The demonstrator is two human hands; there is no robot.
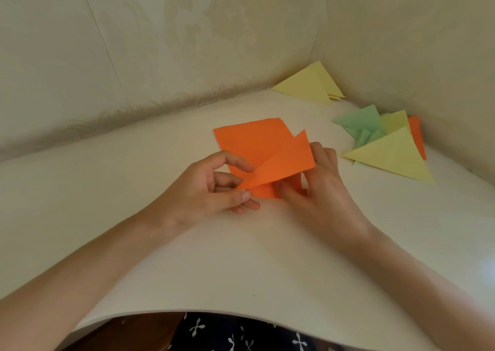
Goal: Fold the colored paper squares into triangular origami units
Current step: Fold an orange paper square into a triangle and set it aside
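An orange paper square [278,160] is held just above the white table [241,257], partly folded along a diagonal crease. My left hand [214,187] pinches its near-left corner between thumb and fingers. My right hand [318,179] grips its right side, with fingers curled behind the sheet and the thumb underneath. Another flat orange sheet [246,139] lies under and behind it on the table.
Folded triangles lie at the right: a yellow one [308,85] in the far corner against the wall, and a pile of green [361,121], yellow [393,158] and orange [417,136] ones nearer. Walls close in behind and on the right. The table's near edge curves above my lap.
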